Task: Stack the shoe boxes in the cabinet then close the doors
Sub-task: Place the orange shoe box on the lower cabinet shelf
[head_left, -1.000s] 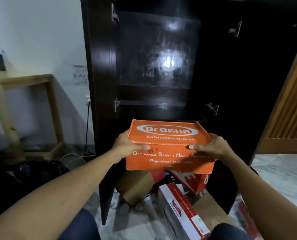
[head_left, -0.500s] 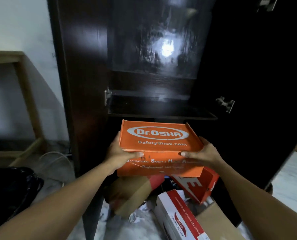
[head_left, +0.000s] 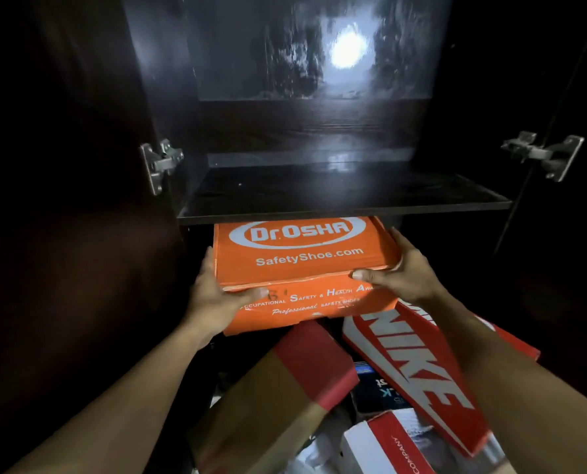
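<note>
I'm now pushing the orange box [head_left: 302,261] under the shelf [head_left: 336,196], and its far end is going inside where it was hanging outside a moment ago. My left hand [head_left: 217,295] and right hand [head_left: 398,275] are gripping its sides, thumbs pressing the near edge. What it's landing on seems hidden in the dark.

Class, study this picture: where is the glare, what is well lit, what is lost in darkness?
Head view: a round glare spot burns out on the glossy back panel; the orange box, held by the left hand and right hand, is bright with sharp print; both sides of the frame sink to near black.
</note>
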### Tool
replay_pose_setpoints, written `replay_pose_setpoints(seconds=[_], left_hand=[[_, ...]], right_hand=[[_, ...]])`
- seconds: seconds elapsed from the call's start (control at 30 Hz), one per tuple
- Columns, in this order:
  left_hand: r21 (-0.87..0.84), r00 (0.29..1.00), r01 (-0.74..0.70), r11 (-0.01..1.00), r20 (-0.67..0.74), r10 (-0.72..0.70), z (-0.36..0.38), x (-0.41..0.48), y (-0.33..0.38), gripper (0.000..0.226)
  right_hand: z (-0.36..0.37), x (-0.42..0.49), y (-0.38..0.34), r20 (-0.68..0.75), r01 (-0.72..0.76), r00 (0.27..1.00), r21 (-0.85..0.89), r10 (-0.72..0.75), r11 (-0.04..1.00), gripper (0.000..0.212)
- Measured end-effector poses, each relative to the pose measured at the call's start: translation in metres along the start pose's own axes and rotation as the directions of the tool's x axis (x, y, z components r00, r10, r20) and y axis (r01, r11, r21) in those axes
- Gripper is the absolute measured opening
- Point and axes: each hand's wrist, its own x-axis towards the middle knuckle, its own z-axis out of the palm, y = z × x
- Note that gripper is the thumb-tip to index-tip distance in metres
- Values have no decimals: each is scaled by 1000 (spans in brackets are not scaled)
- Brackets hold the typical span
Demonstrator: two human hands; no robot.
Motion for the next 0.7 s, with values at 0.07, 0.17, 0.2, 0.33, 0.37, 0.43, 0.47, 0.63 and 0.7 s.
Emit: replay_pose_setpoints(seconds=[0.07, 0.17, 0.2, 0.33, 0.37, 0.43, 0.47, 0.63, 0.7], left_hand=[[-6, 1000, -4, 1000, 5, 4, 3, 14, -6, 104], [-11, 1000, -10, 1000, -1, 10, 6, 31, -17, 113], [-10, 1000, -10, 1000, -2, 10, 6, 36, -22, 115], [-7, 1000, 0, 1000, 27, 0, 9, 48, -53, 105], [-1, 999, 4, 1000, 38, -4, 8, 50, -62, 101], [-1, 998, 4, 1000, 58, -4, 8, 54, -76, 98], [0, 998, 6, 1000, 62, -6, 8, 56, -81, 99], [-18, 998, 21, 1000, 65, -19, 18, 59, -94, 106], [-35, 997, 43, 998, 63, -41, 22, 55, -105, 111]], right_hand=[[8, 12, 9, 0, 34, 999, 16, -34, 999, 119], [26, 28, 22, 11, 45, 999, 38, -46, 998, 113], [31, 33, 25, 9, 48, 999, 54, -48, 997, 118], [49, 52, 39, 44, 51, 998, 80, -55, 995, 120], [54, 55, 44, 53, 50, 997, 86, -55, 995, 110], [65, 58, 55, 66, 52, 996, 80, -58, 995, 97], [69, 58, 60, 73, 45, 996, 83, -51, 996, 95], [82, 56, 86, 90, 6, 996, 86, -13, 996, 84], [86, 51, 93, 96, -12, 995, 62, 6, 998, 86]])
